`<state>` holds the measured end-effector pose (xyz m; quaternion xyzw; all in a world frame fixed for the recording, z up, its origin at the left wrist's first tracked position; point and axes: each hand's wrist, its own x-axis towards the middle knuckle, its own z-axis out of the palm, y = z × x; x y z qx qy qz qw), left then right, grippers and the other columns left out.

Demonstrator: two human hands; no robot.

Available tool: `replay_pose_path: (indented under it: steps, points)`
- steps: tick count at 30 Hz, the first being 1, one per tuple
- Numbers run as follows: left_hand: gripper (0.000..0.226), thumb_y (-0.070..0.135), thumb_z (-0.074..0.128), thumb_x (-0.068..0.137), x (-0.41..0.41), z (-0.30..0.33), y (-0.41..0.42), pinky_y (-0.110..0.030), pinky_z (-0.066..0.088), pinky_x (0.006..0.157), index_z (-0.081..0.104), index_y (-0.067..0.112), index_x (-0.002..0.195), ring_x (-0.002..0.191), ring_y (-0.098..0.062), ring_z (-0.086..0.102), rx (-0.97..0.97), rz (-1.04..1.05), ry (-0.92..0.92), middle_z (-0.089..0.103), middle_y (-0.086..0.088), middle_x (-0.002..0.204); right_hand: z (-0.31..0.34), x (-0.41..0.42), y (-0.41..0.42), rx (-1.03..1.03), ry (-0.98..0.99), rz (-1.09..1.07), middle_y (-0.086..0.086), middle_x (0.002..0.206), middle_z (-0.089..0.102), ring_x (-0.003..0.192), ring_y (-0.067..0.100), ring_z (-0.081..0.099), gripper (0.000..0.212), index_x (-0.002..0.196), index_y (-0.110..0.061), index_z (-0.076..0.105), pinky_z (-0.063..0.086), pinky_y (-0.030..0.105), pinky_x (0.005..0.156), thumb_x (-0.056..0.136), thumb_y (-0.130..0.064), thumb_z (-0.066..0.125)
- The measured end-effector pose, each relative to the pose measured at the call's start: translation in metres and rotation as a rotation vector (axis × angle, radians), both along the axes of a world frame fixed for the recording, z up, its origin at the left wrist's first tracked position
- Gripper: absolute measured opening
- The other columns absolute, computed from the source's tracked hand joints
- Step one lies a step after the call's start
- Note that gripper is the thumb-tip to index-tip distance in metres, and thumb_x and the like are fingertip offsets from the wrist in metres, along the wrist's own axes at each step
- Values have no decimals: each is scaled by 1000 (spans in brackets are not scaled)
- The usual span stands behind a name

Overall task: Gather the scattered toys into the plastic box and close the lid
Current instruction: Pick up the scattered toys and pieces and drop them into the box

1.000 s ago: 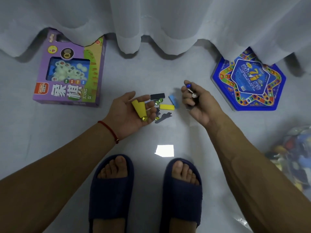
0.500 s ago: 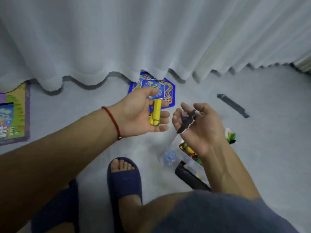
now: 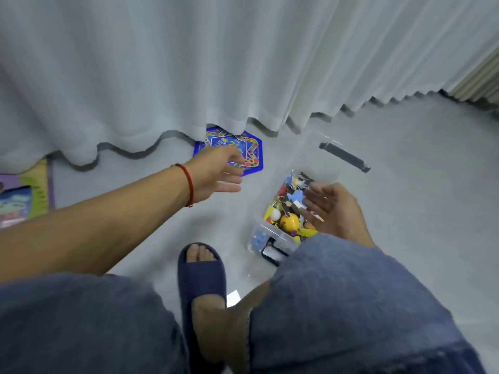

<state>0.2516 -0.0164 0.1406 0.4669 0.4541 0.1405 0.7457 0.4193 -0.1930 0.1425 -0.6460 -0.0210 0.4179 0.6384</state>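
Note:
The clear plastic box (image 3: 270, 237) stands on the floor at the right, uncovered and full of mixed coloured toys, with a yellow ball (image 3: 289, 222) on top. My right hand (image 3: 333, 209) hovers over the box's right side, palm open and empty. My left hand (image 3: 216, 172), with a red cord at the wrist, stretches forward with fingers spread and nothing visible in it. It partly covers the blue hexagonal game board (image 3: 253, 151) that lies at the curtain's hem. A dark grey strip (image 3: 344, 157) lies beyond the box; a faint clear lid seems attached to it.
A white curtain (image 3: 243, 63) hangs along the far side and drapes over the board's edge. A purple game box (image 3: 19, 201) lies at the left edge. My foot in a dark blue slipper (image 3: 201, 268) and my denim-clad knees fill the foreground.
The view has swung right and down onto the box. The yellow blocks in my left hand and the dark piece in my right are gone; both hands are now empty.

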Motion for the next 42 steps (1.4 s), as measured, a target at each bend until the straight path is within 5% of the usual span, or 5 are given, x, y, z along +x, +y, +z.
replay_pose_path:
  steps: [13, 26, 33, 38, 42]
  points:
    - [14, 14, 64, 73, -219, -167, 50, -44, 60, 77, 65, 17, 86, 77, -28, 65, 240, 303, 687, 67, -11, 86, -159, -150, 197, -373, -1185, 1326, 5, 129, 54, 113, 23, 56, 40, 135, -22, 52, 49, 35, 94, 95, -27, 58]
    - [47, 28, 72, 82, -208, -252, 86, -23, 40, 76, 51, 16, 122, 87, -16, 53, 528, 263, 759, 46, -4, 113, -282, -173, 288, -129, -1398, 1202, 11, 113, 56, 100, 30, 49, 21, 105, -7, 68, 50, 43, 82, 87, -17, 71]
    - [11, 10, 60, 86, -204, -237, 87, -19, 53, 74, 64, 15, 96, 81, -14, 64, 479, 557, 521, 68, -1, 94, -270, -171, 278, -107, -1215, 947, -3, 112, 48, 110, 12, 48, 11, 104, -19, 62, 40, 12, 88, 100, -28, 56]
    - [57, 47, 34, 101, -195, -214, 95, -42, 58, 76, 64, 1, 115, 88, -30, 71, -492, 818, -358, 71, -18, 105, -221, -226, 256, 217, -1031, 1119, -22, 97, 53, 93, 0, 50, 16, 102, -22, 64, 42, 11, 81, 97, -37, 63]
    - [62, 47, 31, 100, -214, -226, 96, -47, 49, 97, 58, -4, 124, 112, -39, 62, -641, 884, -571, 61, -26, 125, -217, -230, 267, 329, -1094, 1194, -19, 95, 59, 92, 3, 54, 7, 100, -32, 63, 46, 19, 79, 93, -31, 67]
